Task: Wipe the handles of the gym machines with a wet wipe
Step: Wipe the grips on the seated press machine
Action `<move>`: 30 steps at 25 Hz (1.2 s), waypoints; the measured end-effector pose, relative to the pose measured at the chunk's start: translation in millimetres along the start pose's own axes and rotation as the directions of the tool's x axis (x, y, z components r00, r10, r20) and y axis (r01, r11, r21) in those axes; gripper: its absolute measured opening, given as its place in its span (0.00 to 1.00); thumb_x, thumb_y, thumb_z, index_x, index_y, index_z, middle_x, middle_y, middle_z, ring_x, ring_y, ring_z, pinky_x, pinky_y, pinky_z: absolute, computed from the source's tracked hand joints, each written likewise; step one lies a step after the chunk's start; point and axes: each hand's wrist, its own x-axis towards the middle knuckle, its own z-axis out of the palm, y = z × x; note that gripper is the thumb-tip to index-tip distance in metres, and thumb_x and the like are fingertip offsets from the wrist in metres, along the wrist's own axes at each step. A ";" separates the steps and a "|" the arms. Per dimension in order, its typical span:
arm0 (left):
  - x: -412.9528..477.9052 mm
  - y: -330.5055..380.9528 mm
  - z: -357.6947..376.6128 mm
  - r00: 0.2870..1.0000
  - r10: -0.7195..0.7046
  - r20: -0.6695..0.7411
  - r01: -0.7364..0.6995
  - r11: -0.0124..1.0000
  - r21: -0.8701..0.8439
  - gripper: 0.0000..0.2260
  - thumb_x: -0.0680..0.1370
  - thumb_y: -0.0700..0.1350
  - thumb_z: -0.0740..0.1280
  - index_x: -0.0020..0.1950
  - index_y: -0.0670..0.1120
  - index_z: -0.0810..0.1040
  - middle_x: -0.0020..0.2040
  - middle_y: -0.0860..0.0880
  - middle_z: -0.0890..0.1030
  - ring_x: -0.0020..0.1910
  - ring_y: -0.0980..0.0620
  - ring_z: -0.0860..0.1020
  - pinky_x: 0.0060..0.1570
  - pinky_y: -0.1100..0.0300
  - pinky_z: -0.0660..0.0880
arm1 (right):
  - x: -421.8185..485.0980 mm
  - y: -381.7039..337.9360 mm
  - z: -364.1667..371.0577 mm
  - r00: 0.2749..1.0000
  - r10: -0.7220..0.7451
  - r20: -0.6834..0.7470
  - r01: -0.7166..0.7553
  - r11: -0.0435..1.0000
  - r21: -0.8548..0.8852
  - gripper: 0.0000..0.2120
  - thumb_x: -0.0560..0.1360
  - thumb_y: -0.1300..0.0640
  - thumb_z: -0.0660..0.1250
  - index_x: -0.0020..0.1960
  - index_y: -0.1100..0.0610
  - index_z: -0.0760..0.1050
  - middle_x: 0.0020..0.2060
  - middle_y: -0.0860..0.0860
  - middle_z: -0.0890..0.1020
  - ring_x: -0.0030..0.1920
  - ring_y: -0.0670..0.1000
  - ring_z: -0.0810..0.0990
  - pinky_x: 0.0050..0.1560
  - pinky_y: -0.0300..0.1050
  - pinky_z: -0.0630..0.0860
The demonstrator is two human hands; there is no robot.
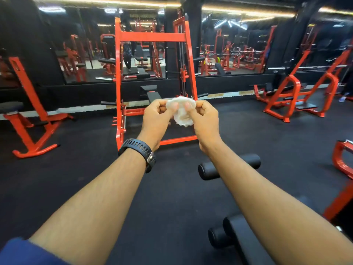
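**Crumpled wipe held between both hands in front of the red rack**

The wet wipe (181,111) is white, thin and bunched into a loose, wrinkled wad. It hangs in the air at the middle of the view, out at arm's length, with its lower end drooping between the two hands.

Beyond it stands a tall red steel rack (152,37) with a black adjustable bench (151,93) inside; the hands and wipe cover part of the rack's lower right side. A short black bar (108,102) sticks out of the rack's left post. A mirrored wall (238,44) runs behind it. A red incline bench (32,115) stands to the left, and a red press machine (292,96) to the right, both well apart from the hands. The floor (76,169) is black rubber. Nearer the camera, under the right forearm, lie a black foam roller pad (229,166) and a black padded seat (246,240).

The left hand (155,119), with a black watch (139,152) on its wrist, has its fingers curled and pinches the wipe's left edge. The right hand (205,121) is curled likewise and pinches the right edge. The hands are close together, joined only by the wipe.
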 end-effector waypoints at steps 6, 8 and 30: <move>154.8 -73.1 58.1 0.994 0.036 0.106 -0.037 0.999 0.012 0.04 0.81 0.41 0.67 0.52 0.44 0.82 0.46 0.47 0.84 0.45 0.51 0.82 0.50 0.52 0.80 | 133.9 90.0 6.0 0.993 0.007 -0.119 -0.011 0.999 -0.032 0.09 0.77 0.53 0.72 0.45 0.59 0.82 0.39 0.53 0.86 0.42 0.54 0.85 0.48 0.54 0.82; 210.9 -97.0 76.5 0.989 0.061 0.134 -0.056 0.998 -0.041 0.04 0.81 0.42 0.67 0.50 0.44 0.81 0.45 0.47 0.83 0.43 0.54 0.80 0.47 0.53 0.79 | 181.7 118.2 11.7 0.986 0.012 -0.167 -0.019 0.999 -0.041 0.12 0.77 0.52 0.72 0.42 0.61 0.81 0.36 0.53 0.84 0.40 0.51 0.82 0.48 0.57 0.81; 743.4 -286.7 376.3 0.794 0.217 0.568 -0.025 0.945 -0.325 0.05 0.81 0.43 0.67 0.54 0.42 0.78 0.44 0.47 0.81 0.35 0.61 0.79 0.36 0.63 0.77 | 686.9 370.1 -39.7 0.813 -0.102 -0.574 0.009 0.987 -0.163 0.19 0.75 0.46 0.73 0.43 0.63 0.79 0.41 0.66 0.83 0.46 0.68 0.82 0.54 0.68 0.78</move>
